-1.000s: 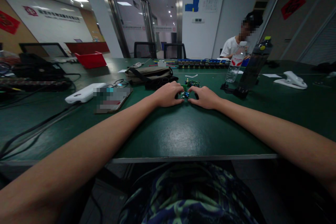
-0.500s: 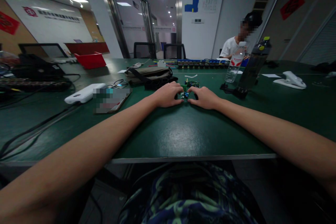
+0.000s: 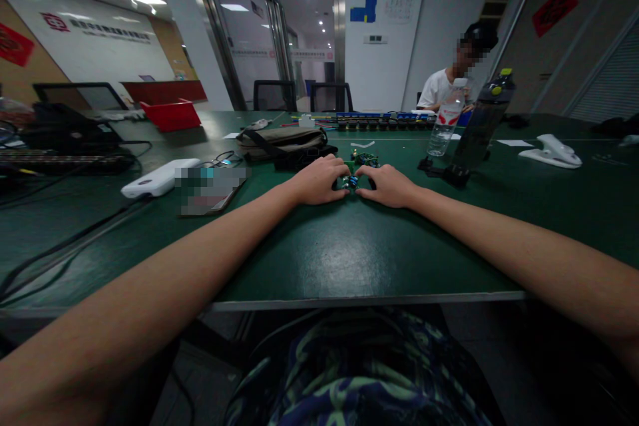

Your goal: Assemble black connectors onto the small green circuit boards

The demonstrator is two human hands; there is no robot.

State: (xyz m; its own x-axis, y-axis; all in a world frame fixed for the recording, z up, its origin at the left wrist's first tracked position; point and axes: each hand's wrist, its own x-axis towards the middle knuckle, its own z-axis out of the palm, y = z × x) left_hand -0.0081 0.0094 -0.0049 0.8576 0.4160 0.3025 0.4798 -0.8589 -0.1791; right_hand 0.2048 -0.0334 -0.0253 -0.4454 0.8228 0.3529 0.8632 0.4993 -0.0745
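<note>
A small green circuit board with blue and silvery parts [image 3: 351, 182] lies on the green table in front of me, between my two hands. My left hand [image 3: 322, 180] is curled at its left side, thumb and fingertips at the edge. From the right, my right hand [image 3: 387, 185] holds the opposite edge between thumb and bent fingers. Palms and some fingertips are partly hidden. Just beyond the hands lies another green clump of electronic parts [image 3: 367, 158], with a pale strip [image 3: 362, 144] behind it.
A grey-brown bag [image 3: 284, 142] lies beyond my left hand. Farther left are a white power bank [image 3: 158, 178], a blurred-out flat object [image 3: 212, 192] and cables. To the right stand a clear bottle [image 3: 446, 123], a dark bottle [image 3: 482, 123] and a white device [image 3: 552, 153]. A person [image 3: 436, 90] sits opposite.
Both hands keep the same position around the circuit board. The whole view has shifted very slightly; nothing else visibly differs.
</note>
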